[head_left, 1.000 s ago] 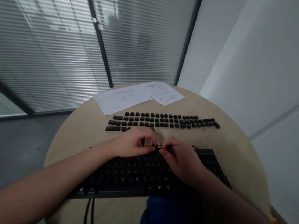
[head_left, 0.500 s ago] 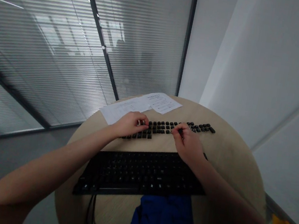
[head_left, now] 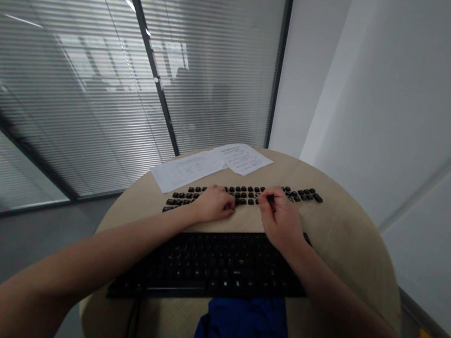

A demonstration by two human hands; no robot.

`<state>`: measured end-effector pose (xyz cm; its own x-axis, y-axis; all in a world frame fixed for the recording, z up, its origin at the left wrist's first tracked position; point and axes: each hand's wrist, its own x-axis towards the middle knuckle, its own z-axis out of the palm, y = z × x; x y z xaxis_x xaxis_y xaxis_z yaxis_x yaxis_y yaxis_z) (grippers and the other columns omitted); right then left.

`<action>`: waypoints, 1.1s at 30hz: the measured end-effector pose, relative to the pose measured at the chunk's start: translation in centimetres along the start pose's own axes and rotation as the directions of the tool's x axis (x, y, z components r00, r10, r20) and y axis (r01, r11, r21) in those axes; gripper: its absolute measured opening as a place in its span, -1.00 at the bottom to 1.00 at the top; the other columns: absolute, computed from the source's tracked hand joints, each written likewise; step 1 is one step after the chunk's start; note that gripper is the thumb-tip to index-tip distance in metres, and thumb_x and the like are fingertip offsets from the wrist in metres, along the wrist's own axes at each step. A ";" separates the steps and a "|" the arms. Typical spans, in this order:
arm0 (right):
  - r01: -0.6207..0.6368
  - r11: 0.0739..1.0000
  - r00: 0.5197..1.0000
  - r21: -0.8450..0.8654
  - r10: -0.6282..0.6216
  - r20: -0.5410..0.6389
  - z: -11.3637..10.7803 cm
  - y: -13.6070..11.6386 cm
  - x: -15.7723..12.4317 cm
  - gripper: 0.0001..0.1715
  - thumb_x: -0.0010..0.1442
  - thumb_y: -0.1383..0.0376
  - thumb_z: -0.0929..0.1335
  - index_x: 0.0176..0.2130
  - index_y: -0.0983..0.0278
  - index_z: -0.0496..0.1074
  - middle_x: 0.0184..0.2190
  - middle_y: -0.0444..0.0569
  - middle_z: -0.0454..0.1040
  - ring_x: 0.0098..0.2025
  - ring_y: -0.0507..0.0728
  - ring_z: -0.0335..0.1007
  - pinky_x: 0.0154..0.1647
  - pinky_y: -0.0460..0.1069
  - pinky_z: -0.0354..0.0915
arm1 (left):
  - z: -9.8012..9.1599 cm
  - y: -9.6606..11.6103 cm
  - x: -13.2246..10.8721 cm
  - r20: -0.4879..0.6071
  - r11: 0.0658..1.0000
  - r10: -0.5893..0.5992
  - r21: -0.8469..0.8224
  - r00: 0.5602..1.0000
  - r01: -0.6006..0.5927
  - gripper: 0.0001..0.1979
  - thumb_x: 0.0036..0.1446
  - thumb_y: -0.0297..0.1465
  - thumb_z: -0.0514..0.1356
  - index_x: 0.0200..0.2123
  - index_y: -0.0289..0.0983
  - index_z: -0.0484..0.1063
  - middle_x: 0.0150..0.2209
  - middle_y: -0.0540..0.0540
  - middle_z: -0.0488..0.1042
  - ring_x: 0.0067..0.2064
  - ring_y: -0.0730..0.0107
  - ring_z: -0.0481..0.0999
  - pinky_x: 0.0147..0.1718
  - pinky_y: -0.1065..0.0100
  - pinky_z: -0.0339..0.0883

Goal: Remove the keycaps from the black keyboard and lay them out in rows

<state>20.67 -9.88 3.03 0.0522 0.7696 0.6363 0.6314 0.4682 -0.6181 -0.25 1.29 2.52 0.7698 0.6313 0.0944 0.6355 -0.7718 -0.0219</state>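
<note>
Small room, kinda dim, round bench (head_left: 348, 248) in pale wood with slatted blinds (head_left: 218, 67) behind glass on one side and a plain, smooth white wall (head_left: 406, 105) on the other.

The stars here are the loose keys (head_left: 242, 201): little black plastic caps, blocky with flattish tops, laid out in slightly wobbly rows across the middle of the bench. Most are squarish, a few are longer, like the one at the far right end. Any lettering is too small to read.

Left hand (head_left: 216, 204) is down at the rows, fingers curled under; can't tell if there's a key in there. Right hand (head_left: 279, 218) has thumb and fingertips pinched together over the rows, with something dark by the fingers, but I can't say whether it's gripped or just sitting behind them.

Just nearer the person is the keyboard (head_left: 204, 261), a long black plastic slab with pale markings on some keys. The right wrist is above its far edge. Past the loose keys are two flat, overlapping printed sheets (head_left: 187, 171). Near side: a thin dark cable (head_left: 131, 323) looping around and some crumpled blue fabric (head_left: 244, 334) with soft folds.
</note>
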 end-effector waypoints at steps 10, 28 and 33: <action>0.031 0.999 0.999 -0.005 -0.031 -0.009 0.0 0.1 -0.1 -0.81 0.39 0.17 0.26 -0.23 0.20 0.37 -0.44 -0.06 0.49 -0.47 0.11 0.39 -0.36 0.00 0.21 | -0.4 -0.3 -0.2 0.016 0.999 0.006 0.035 1.000 -0.007 -0.90 0.16 -0.34 0.26 -0.30 -0.21 0.59 -0.33 -0.11 0.59 -0.13 0.12 0.49 -0.04 0.12 0.23; -0.196 0.918 0.972 0.346 0.135 0.194 0.4 0.3 -0.5 -0.72 0.37 0.05 0.29 -0.27 0.18 0.31 -0.59 -0.21 0.37 -0.61 0.03 0.31 -0.55 -0.08 0.23 | -5.0 0.4 -2.1 -0.048 0.910 -0.178 -0.388 0.983 0.146 -0.82 0.25 -0.31 0.19 -0.31 -0.25 0.55 -0.41 -0.01 0.55 -0.40 0.40 0.44 -0.36 0.35 0.23; -0.403 0.803 0.795 0.440 0.068 0.603 0.1 -1.9 -1.8 -0.61 0.35 -0.03 0.33 -0.32 0.20 0.27 -0.60 -0.22 0.38 -0.66 -0.04 0.22 -0.65 -0.15 0.13 | -1.6 2.3 -2.4 0.069 0.924 -0.024 -0.379 0.997 0.049 -0.80 0.27 -0.31 0.19 -0.32 -0.25 0.59 -0.39 -0.02 0.57 -0.38 0.39 0.46 -0.36 0.36 0.20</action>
<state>19.32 -12.12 3.06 -0.3819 0.9055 0.1853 0.1454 0.2568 -0.9555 -0.68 -2.13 3.81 0.7563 0.6537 0.0258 0.6027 -0.7115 0.3611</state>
